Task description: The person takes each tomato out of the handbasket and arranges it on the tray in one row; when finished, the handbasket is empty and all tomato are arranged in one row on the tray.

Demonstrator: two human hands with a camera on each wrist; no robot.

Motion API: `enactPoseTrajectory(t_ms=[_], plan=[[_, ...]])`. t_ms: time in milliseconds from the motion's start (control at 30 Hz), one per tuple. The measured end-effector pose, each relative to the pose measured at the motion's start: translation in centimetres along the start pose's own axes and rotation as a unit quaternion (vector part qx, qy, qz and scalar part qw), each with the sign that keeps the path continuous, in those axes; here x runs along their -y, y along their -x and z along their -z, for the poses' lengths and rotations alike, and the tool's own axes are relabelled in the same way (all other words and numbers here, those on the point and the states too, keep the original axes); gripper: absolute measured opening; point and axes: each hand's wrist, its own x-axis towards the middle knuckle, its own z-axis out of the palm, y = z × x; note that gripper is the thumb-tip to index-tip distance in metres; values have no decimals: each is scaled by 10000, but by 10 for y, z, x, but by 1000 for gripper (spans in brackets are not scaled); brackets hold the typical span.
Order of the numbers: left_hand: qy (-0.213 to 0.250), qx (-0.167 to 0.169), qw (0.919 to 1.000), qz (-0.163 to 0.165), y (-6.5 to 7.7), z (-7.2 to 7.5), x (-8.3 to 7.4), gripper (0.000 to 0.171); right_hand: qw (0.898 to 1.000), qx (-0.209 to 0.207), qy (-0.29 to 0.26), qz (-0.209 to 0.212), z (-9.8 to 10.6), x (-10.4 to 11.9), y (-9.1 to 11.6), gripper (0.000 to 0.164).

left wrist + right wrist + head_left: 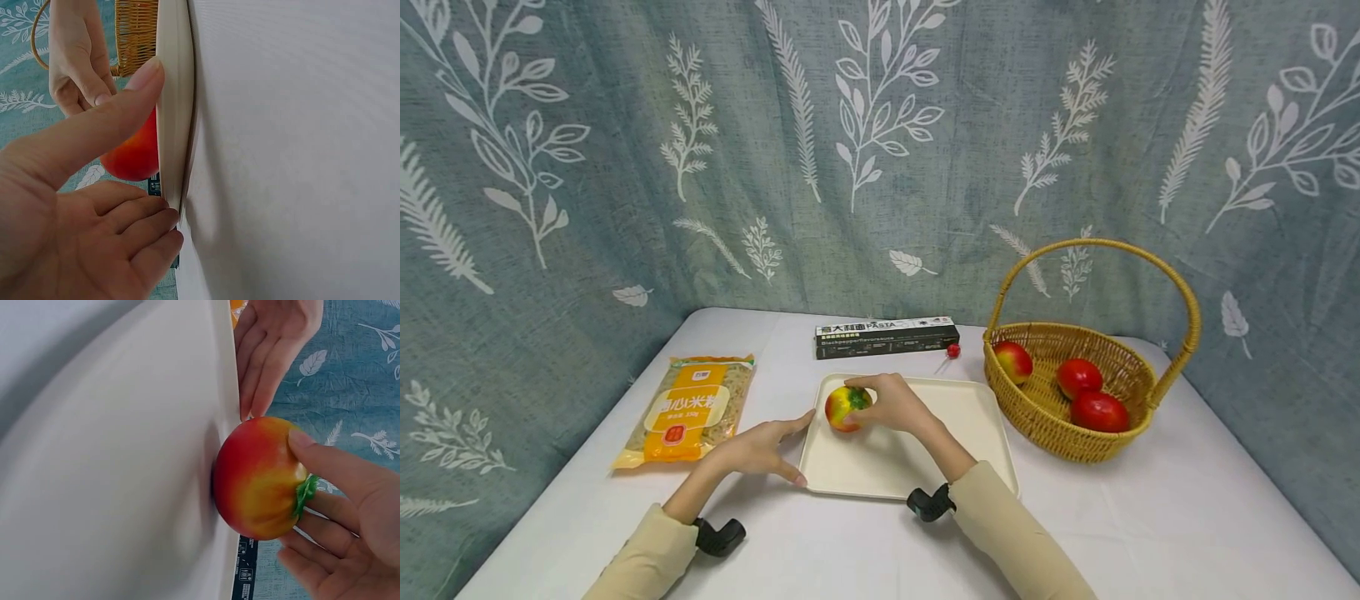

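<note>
A red-and-yellow tomato (259,478) with a green leafy top sits at the left end of a cream rectangular tray (917,458). My right hand (891,404) holds it from above, thumb on one side and fingers on the other, near the green top. At the tray's left end, my left hand (760,450) is spread with its thumb by the near corner and its fingertips along the side. In the left wrist view, the left thumb (125,103) and fingertips lie right at the tray's rim (175,112).
Right of the tray stands a wicker basket (1037,425) with a tall handle, holding red fruits (1099,412). Behind the tray lie a black pasta box (887,340) and a red lollipop (953,351). A yellow bag of rice noodles (688,408) lies at left. A patterned curtain (880,250) hangs behind.
</note>
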Motion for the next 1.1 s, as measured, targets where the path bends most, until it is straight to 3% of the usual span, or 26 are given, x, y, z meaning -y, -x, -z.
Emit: enactPoseTrajectory(t_ms=[233,633,1100], plan=[[18,29,10000,-20,-2,-1,1,102,9997,95,156,-179,-3,-2,-2,61],[17,24,9996,-267,0,0,1,101,9998,127,-40,122,-3,0,3,65],[31,-2,9998,-213,1,0,0,101,9995,99,-25,300,-3,1,5,68]])
